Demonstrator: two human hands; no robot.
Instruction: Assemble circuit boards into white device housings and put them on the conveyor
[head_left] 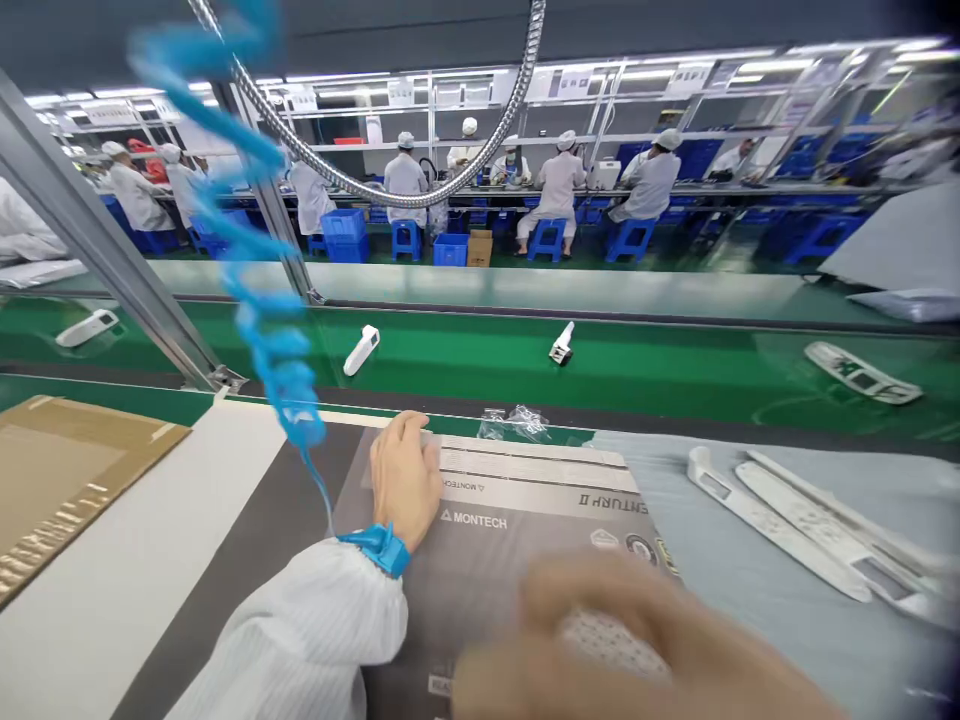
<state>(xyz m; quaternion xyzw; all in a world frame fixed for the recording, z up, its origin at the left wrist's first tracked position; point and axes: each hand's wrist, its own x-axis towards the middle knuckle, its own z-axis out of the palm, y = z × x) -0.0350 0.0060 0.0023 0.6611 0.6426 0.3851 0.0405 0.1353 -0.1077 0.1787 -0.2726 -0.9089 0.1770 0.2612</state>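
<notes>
A dark grey, flat printed MONTECH box or board (480, 560) lies in front of me, its lettering partly upside down. My left hand (405, 480) rests on its far left part, fingers stretched forward and nothing seen in them. A blue wrist strap (382, 548) circles that wrist, tied to a coiled blue cord (277, 340). Close to the camera, my right hand (645, 640) is smeared by motion above the near right of the printed surface. A pale dotted patch shows between its curved fingers; I cannot tell whether it holds anything.
White plastic housings (825, 520) lie on a grey mat at right. More white parts, including a handheld one (363, 350), sit on the green conveyor (465, 350). Small clear bags (525, 422) lie beyond the box. Cardboard (75, 470) is at left, beside a metal post (112, 220).
</notes>
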